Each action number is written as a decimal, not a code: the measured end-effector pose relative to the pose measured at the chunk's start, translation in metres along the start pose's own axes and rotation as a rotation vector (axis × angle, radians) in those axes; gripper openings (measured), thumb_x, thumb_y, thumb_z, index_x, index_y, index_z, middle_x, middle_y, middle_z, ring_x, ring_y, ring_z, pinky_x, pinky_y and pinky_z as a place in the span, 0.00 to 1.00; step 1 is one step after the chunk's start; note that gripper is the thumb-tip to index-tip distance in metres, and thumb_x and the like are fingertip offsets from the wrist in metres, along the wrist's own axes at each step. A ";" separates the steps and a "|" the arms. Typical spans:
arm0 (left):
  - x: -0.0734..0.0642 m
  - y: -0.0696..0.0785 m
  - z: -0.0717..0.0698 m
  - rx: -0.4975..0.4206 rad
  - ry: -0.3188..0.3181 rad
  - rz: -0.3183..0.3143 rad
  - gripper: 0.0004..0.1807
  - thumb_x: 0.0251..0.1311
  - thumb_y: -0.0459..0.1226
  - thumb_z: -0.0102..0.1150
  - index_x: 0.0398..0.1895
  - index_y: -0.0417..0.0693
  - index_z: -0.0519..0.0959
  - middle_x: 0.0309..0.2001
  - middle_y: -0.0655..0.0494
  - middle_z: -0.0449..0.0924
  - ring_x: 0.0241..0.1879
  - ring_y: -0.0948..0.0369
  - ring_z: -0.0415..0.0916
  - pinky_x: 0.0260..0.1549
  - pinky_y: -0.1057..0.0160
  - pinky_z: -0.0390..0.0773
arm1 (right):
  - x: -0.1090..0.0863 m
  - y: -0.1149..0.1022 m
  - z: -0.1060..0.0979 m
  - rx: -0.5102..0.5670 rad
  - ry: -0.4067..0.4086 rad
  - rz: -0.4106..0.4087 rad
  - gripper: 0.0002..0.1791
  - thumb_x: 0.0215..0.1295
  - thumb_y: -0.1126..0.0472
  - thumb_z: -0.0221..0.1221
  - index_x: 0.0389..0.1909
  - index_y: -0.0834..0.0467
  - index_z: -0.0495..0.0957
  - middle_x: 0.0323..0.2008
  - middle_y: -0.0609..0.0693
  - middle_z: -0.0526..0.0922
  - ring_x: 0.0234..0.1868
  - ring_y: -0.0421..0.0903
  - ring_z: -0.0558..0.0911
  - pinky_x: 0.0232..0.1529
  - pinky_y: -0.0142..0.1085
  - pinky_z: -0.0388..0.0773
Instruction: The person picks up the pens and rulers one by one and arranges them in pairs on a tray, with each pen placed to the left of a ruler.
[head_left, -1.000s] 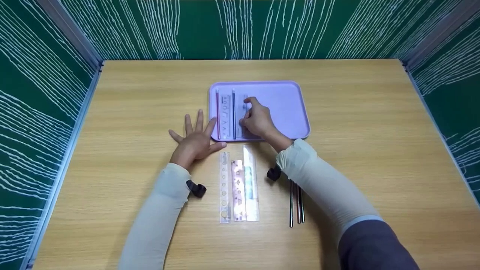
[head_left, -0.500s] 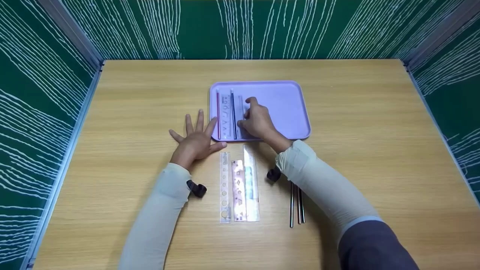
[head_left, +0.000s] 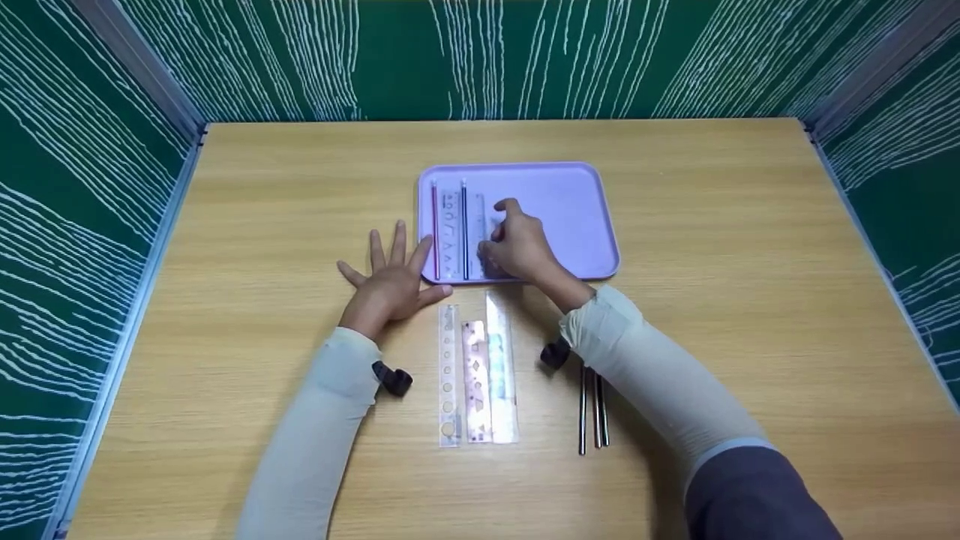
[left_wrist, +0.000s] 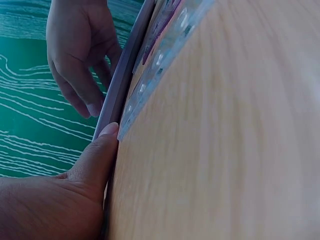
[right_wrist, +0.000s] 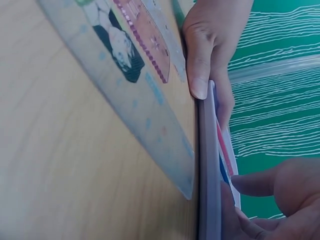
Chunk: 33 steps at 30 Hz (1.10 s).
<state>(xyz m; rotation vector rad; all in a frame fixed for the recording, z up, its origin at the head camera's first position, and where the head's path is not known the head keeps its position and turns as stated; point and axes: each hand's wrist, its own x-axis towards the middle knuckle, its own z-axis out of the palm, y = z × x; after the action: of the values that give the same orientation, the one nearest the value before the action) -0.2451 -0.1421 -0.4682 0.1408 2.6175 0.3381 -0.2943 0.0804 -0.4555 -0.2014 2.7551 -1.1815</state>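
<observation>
My left hand (head_left: 388, 289) lies with spread fingers at the near left corner of the purple tray (head_left: 551, 166), index finger and thumb touching its edge. Over the tray, my right hand (head_left: 519, 244) hovers with bent fingers, thumb and index apart and nothing visible between them. Just left of it lies a clear ruler (head_left: 480, 217), partly hidden by the hand. Further left, side by side in the tray, are a dark blue pencil (head_left: 464, 225), a clear stencil ruler (head_left: 449, 232) and a red pencil (head_left: 435, 232).
In front of the tray lie a clear ruler with round holes (head_left: 448, 375), a pink patterned ruler (head_left: 477, 382) and a wider clear ruler (head_left: 502, 375). Several dark pencils (head_left: 583, 412) lie under the right forearm. Green walls (head_left: 405, 60) with white lines surround the table.
The clear ruler and blue pencil in the tray have shifted slightly left. My right hand has drawn back a little to the right, away from the ruler. The left hand stays put.
</observation>
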 end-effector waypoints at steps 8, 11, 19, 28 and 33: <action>-0.001 0.001 -0.001 -0.016 0.010 -0.003 0.54 0.61 0.75 0.45 0.82 0.77 0.30 0.80 0.55 0.06 0.76 0.40 0.03 0.55 0.13 0.19 | -0.016 0.006 -0.019 0.076 -0.035 0.037 0.35 0.64 0.63 0.67 0.70 0.60 0.64 0.40 0.53 0.82 0.27 0.45 0.83 0.31 0.35 0.84; -0.001 0.001 -0.001 -0.011 0.007 -0.005 0.54 0.61 0.75 0.44 0.82 0.77 0.29 0.79 0.55 0.06 0.76 0.40 0.04 0.55 0.13 0.19 | -0.023 0.009 -0.027 0.085 -0.039 0.048 0.35 0.65 0.61 0.67 0.70 0.59 0.64 0.41 0.53 0.82 0.28 0.46 0.83 0.30 0.34 0.84; -0.001 0.001 -0.001 -0.003 0.011 -0.004 0.53 0.62 0.75 0.44 0.82 0.77 0.30 0.79 0.55 0.06 0.76 0.40 0.04 0.55 0.13 0.20 | -0.042 0.019 -0.040 0.224 -0.131 0.098 0.34 0.69 0.59 0.65 0.72 0.59 0.63 0.46 0.55 0.80 0.37 0.53 0.86 0.35 0.42 0.88; -0.002 0.000 0.000 -0.004 0.011 0.000 0.53 0.62 0.75 0.44 0.81 0.78 0.29 0.79 0.55 0.06 0.76 0.40 0.04 0.55 0.13 0.20 | -0.062 0.034 -0.061 0.510 -0.187 0.168 0.33 0.71 0.63 0.62 0.72 0.61 0.59 0.48 0.57 0.73 0.39 0.65 0.85 0.42 0.56 0.87; 0.000 0.001 0.001 -0.003 0.007 0.002 0.54 0.61 0.76 0.43 0.81 0.78 0.28 0.79 0.56 0.05 0.75 0.40 0.03 0.54 0.13 0.19 | -0.076 0.045 -0.075 0.548 -0.177 0.163 0.33 0.72 0.62 0.61 0.72 0.62 0.58 0.48 0.57 0.71 0.34 0.60 0.86 0.41 0.57 0.87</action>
<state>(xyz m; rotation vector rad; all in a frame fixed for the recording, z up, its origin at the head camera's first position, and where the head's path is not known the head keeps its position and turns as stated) -0.2440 -0.1412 -0.4691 0.1414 2.6243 0.3435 -0.2360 0.1780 -0.4319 -0.0171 2.1519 -1.7121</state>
